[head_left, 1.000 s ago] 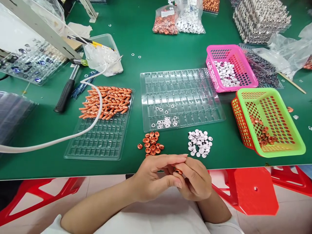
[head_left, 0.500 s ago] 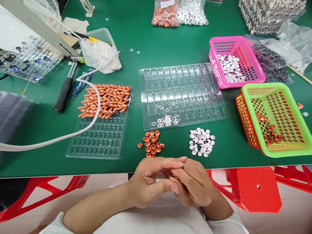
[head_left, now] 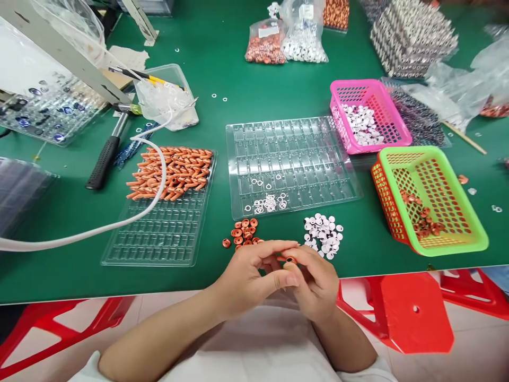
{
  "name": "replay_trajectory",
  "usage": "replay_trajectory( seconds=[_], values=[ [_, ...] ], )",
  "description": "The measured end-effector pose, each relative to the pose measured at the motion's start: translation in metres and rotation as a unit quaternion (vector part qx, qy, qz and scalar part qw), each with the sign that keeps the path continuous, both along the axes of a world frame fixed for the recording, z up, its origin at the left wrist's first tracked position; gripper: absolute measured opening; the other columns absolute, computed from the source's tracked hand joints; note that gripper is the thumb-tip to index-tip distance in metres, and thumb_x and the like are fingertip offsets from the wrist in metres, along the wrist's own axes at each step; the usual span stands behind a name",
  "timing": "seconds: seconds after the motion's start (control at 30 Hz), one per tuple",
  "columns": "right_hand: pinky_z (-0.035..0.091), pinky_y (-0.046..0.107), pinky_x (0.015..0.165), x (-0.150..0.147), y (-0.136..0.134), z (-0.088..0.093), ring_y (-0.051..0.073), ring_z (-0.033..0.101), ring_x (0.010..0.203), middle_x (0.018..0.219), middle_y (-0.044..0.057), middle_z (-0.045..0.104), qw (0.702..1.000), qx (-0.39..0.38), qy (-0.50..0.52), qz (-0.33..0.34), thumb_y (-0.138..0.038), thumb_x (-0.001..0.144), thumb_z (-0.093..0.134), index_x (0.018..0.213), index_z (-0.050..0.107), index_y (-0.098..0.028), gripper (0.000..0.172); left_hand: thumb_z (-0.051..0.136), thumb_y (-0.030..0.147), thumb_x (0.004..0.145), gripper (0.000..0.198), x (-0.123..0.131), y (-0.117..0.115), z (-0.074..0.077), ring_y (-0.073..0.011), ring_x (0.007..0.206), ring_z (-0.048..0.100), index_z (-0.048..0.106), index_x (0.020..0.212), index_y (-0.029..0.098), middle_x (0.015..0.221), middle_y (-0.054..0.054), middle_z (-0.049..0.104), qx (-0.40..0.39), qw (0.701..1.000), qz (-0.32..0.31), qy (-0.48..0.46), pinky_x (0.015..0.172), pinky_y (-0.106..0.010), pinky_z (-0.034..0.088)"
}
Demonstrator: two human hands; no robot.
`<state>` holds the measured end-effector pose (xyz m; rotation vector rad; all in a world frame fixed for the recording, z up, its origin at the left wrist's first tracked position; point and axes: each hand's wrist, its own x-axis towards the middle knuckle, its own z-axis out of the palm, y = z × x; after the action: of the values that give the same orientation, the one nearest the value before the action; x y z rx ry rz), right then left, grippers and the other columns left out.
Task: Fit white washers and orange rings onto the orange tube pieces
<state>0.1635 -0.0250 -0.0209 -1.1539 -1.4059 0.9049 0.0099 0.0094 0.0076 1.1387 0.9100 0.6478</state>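
Green mat [head_left: 278, 95]: L hand [head_left: 242, 281], R hand [head_left: 318, 284] fingers [head_left: 274, 246] pinch copper ring [head_left: 290, 260] (small, shiny).

This is a small-parts assembly workshop. A long desk [head_left: 222, 74] covered in green matting carries 2 clear compartment trays: a middle tray [head_left: 294, 154] and a left tray [head_left: 159, 233] partly stacked with orange pieces [head_left: 175, 170]. A pink basket [head_left: 369, 84] and a green basket [head_left: 449, 246] hold loose parts. Sorted heaps of copper rings [head_left: 242, 232] and white discs [head_left: 323, 229] lie near the front edge. Bags [head_left: 265, 45] of parts sit at the back, near a stack of silvery tubes [head_left: 413, 37]. A hammer [head_left: 104, 156] and a white hose [head_left: 79, 233] lie to the left, and a red plastic stool [head_left: 413, 313] stands below.
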Motion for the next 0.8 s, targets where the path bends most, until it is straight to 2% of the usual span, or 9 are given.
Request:
replay_trajectory(
  seconds=[0.07,0.17,0.27,0.37,0.5,0.67,0.8],
  values=[
    [0.05,0.025,0.054,0.003,-0.001,0.0,0.012,0.059,0.058,0.075,0.002,0.066,0.988,-0.106,0.11,-0.019,-0.021,0.09,0.056,0.094,0.07,-0.022,0.014,0.078,0.024,0.072,0.051,0.003,0.002,0.002,-0.0136,0.067,0.066,0.063,0.121,0.018,0.099,-0.008,0.074,0.048,0.999,-0.003,0.025,0.064,-0.026,0.058],
    [0.034,0.019,0.038,0.006,0.002,0.0,0.006,0.043,0.04,0.057,-0.002,0.055,0.931,-0.232,0.281,-0.038,-0.033,0.088,0.06,0.086,0.071,-0.018,0.018,0.074,0.019,0.076,0.046,0.006,0.003,0.001,-0.0127,0.07,0.066,0.062,0.12,0.021,0.106,-0.007,0.072,0.149,0.988,0.022,0.044,0.065,-0.025,0.058],
    [0.024,0.017,0.035,0.005,0.006,0.002,0.004,0.036,0.036,0.05,-0.005,0.046,0.879,-0.29,0.377,-0.034,-0.038,0.081,0.068,0.076,0.07,-0.014,0.025,0.068,0.015,0.081,0.031,0.007,0.004,-0.002,-0.0144,0.08,0.066,0.066,0.111,0.022,0.096,-0.005,0.072,0.263,0.961,0.05,0.072,0.066,-0.024,0.057],
    [0.02,0.017,0.034,0.002,0.007,0.004,0.003,0.034,0.036,0.05,-0.006,0.043,0.851,-0.319,0.416,-0.018,-0.04,0.078,0.071,0.071,0.068,-0.013,0.028,0.067,0.014,0.082,0.026,0.008,0.006,-0.006,-0.0123,0.074,0.062,0.067,0.107,0.021,0.088,-0.004,0.068,0.331,0.936,0.07,0.095,0.062,-0.022,0.054],
    [0.019,0.016,0.034,-0.001,0.006,0.004,0.002,0.033,0.037,0.052,-0.006,0.042,0.836,-0.34,0.43,-0.004,-0.041,0.076,0.073,0.069,0.065,-0.013,0.03,0.066,0.013,0.082,0.03,0.007,0.007,-0.008,-0.0123,0.077,0.06,0.065,0.111,0.021,0.09,-0.004,0.064,0.366,0.92,0.067,0.124,0.063,-0.021,0.054],
    [0.018,0.016,0.035,-0.001,0.005,0.002,0.002,0.031,0.038,0.052,-0.007,0.039,0.84,-0.351,0.414,0.008,-0.044,0.078,0.071,0.068,0.064,-0.012,0.035,0.064,0.013,0.083,0.025,0.006,0.007,-0.007,-0.0143,0.083,0.062,0.067,0.107,0.021,0.094,-0.005,0.062,0.38,0.912,0.048,0.149,0.071,-0.026,0.055],
    [0.016,0.016,0.034,-0.003,0.005,0.0,0.002,0.029,0.037,0.05,-0.007,0.038,0.845,-0.355,0.4,0.01,-0.048,0.078,0.071,0.066,0.062,-0.013,0.038,0.066,0.014,0.082,0.021,0.006,0.007,-0.007,-0.0149,0.081,0.062,0.068,0.102,0.019,0.091,-0.006,0.063,0.383,0.912,0.062,0.136,0.069,-0.025,0.054]
  ],
)
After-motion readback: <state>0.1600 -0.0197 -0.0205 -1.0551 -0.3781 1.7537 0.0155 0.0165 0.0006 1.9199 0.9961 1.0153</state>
